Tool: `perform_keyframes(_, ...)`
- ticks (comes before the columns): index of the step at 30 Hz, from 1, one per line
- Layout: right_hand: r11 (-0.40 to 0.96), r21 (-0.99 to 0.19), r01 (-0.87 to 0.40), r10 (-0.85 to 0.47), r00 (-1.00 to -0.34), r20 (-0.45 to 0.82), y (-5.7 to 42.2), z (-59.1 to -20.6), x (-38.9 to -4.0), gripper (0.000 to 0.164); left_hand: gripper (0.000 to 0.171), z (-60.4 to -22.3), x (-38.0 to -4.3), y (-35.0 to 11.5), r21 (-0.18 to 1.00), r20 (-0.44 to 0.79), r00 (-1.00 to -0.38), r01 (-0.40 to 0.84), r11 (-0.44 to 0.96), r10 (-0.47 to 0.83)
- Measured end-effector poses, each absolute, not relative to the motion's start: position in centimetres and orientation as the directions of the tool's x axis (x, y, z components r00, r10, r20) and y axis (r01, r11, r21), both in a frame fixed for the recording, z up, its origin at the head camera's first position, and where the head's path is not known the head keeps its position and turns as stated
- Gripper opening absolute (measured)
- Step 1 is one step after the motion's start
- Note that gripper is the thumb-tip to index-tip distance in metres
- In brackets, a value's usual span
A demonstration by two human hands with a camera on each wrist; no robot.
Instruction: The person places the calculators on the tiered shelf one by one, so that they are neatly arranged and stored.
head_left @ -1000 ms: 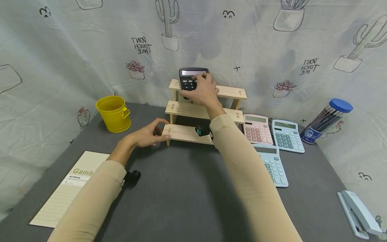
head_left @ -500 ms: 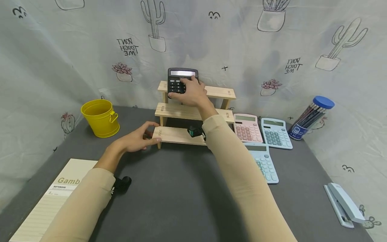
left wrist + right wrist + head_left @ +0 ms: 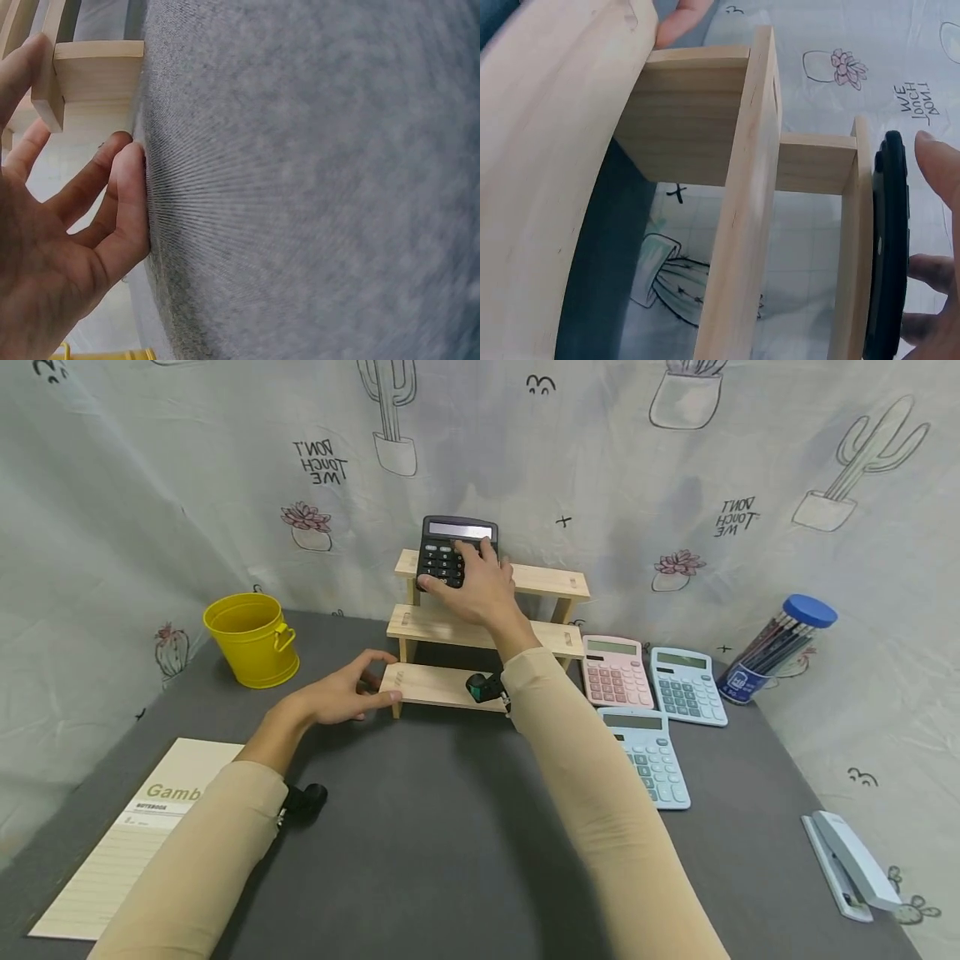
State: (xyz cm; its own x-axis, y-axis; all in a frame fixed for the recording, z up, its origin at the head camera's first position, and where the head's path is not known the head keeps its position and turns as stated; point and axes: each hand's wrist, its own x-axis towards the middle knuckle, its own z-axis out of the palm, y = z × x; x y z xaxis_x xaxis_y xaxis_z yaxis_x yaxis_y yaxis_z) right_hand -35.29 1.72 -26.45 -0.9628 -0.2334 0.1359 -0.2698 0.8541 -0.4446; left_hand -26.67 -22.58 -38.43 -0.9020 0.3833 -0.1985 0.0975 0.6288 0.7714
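Observation:
In the head view a black calculator lies on the left part of the top step of a three-step wooden shelf. My right hand is over it, fingers spread across its keys and the thumb by its lower left corner. Edge-on in the right wrist view, the calculator is flat against the top board, with fingertips close to its face. My left hand grips the left end of the lowest step. Its thumb touches the front board in the left wrist view, and the lower fingers curl near the table.
Right of the shelf are a pink calculator and two blue calculators. Beyond them stand a tub of pencils and a stapler. On the left are a yellow bucket and a notebook, partly under the left sleeve.
The head view has shifted, moving the whole scene a little left in the frame. Both hands keep nearly the same places on the shelf and the calculator; the right fingers look slightly straighter.

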Motion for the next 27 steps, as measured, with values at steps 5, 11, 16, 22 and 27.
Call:
perform_keyframes(5,0.82,-0.484,-0.306,-0.261,-0.952,0.16,2.6,-26.4,-35.0,0.089,0.077,-38.1,-26.9,-22.6,0.778,-0.204,-0.899,0.09,0.621,0.387)
perform_keyframes(11,0.792,-0.503,-0.345,-0.295,-0.938,0.18,3.3,-26.5,-34.7,0.086,0.076,-38.1,-27.0,-22.6,0.777,-0.203,-0.9,0.092,0.623,0.386)
perform_keyframes(16,0.791,-0.491,-0.366,-0.306,-0.931,0.2,3.1,-26.4,-34.8,0.084,0.076,-38.0,-27.0,-22.7,0.774,-0.199,-0.905,0.09,0.627,0.376)
perform_keyframes(22,0.797,-0.491,-0.352,-0.285,-0.935,0.209,3.0,-26.3,-34.8,0.089,0.075,-38.2,-27.1,-22.7,0.77,-0.196,-0.908,0.091,0.631,0.369)
perform_keyframes(27,0.792,-0.499,-0.352,-0.281,-0.936,0.213,3.4,-26.6,-34.6,0.091,0.076,-38.3,-27.1,-22.6,0.775,-0.189,-0.904,0.102,0.623,0.383)
